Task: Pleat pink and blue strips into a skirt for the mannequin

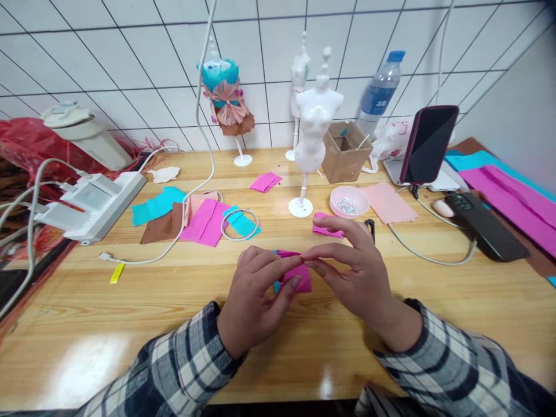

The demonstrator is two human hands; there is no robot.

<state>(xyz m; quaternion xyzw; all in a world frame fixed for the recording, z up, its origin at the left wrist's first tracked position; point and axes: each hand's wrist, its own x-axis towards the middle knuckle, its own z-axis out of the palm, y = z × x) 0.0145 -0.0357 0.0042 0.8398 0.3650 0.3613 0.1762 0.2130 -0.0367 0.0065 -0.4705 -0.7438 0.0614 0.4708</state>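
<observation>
Taking the folded pink piece (300, 281) as the centre of the dial, with twelve toward the tiled wall (282, 17), the left hand (256, 295) is at nine o'clock and the right hand (362, 272) at three. The left grip pinches the piece: its thumb lies across the near face, pointing to about two, while the index finger runs above along the upper side. The piece therefore sits at three o'clock from the left palm, in the gap between thumb and index finger, with a teal edge (277, 286) showing at nine. The right grip has thumb and index fingertips drawn close together beside the left index fingertip, at one o'clock on the piece, with most of it hanging toward seven from them; I can't tell whether they hold its corner or just meet there. The other right fingers are raised and spread. Whether the piece touches the bench (165, 307) is unclear. Around it, a bare white dress form (319, 110) stands at twelve, a pink bowl (347, 191) of small beads rests at one, a peach sheet (393, 202) lies at two, a pale ring (258, 226) sits over a teal scrap (241, 222) at ten, and a decorated dress form (228, 101) stands at eleven.
</observation>
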